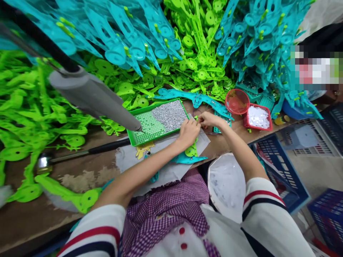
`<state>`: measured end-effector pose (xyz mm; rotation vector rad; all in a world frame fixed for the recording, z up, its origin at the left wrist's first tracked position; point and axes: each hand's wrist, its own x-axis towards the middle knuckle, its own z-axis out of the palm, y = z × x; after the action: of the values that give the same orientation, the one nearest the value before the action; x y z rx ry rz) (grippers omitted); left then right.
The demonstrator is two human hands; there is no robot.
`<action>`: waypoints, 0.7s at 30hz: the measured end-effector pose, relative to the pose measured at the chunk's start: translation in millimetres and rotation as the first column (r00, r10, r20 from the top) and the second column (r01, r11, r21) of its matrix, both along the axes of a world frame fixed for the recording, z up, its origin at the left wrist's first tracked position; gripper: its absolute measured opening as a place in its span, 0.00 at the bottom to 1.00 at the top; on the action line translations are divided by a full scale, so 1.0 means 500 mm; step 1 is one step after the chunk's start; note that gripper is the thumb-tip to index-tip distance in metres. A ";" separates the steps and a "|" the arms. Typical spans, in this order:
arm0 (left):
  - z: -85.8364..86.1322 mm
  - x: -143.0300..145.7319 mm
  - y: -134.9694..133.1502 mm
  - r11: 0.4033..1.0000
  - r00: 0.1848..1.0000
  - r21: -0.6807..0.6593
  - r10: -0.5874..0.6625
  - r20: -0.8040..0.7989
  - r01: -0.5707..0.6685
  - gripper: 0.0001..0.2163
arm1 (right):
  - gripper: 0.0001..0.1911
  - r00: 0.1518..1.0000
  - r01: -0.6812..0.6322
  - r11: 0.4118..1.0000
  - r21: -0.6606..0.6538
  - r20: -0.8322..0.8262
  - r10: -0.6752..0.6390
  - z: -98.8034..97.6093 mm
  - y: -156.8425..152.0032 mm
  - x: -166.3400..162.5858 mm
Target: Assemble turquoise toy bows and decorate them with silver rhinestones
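Note:
My left hand (189, 130) is closed on a lime-green plastic part (190, 150), whose round end shows below the fingers. A turquoise plastic piece (189, 159) lies under that end, close to the table edge. Beside it my right hand (209, 119) is pinched near the part's upper tip; whatever sits between those fingers is too small to make out. Just left of both hands stands a green perforated tray (146, 135) with a heap of small silvery metal pieces (171, 115), probably screws. A grey cloth (128, 157) is spread beneath the tray and the work.
A grey power screwdriver (93, 94) hangs over the tray. A hammer (66, 157) lies at left. Lime-green parts (107, 71) and turquoise parts (254, 35) are piled behind. Red containers (248, 121) sit right, one with white pieces (258, 117). A white-lined bucket (226, 182) stands below.

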<state>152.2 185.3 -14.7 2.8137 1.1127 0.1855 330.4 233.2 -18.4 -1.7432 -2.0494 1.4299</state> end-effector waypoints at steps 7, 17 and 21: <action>0.000 0.037 -0.050 1.000 1.000 -0.016 -0.022 -0.014 0.022 0.17 | 0.04 1.000 -0.015 1.000 -0.018 -0.020 0.015 0.004 0.010 0.001; 0.007 -0.032 -0.088 0.997 0.995 -0.063 -0.042 -0.091 0.037 0.22 | 0.02 1.000 0.022 0.999 -0.027 -0.020 -0.022 0.008 -0.002 -0.003; -0.004 -0.075 -0.074 0.980 0.999 -0.194 -0.041 -0.029 0.035 0.27 | 0.02 0.996 0.001 0.999 0.045 0.089 -0.005 0.011 -0.009 -0.013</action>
<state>114.7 148.3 -16.6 2.6719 1.0224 0.0265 324.0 228.9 -12.9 -1.8228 -2.1043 1.3168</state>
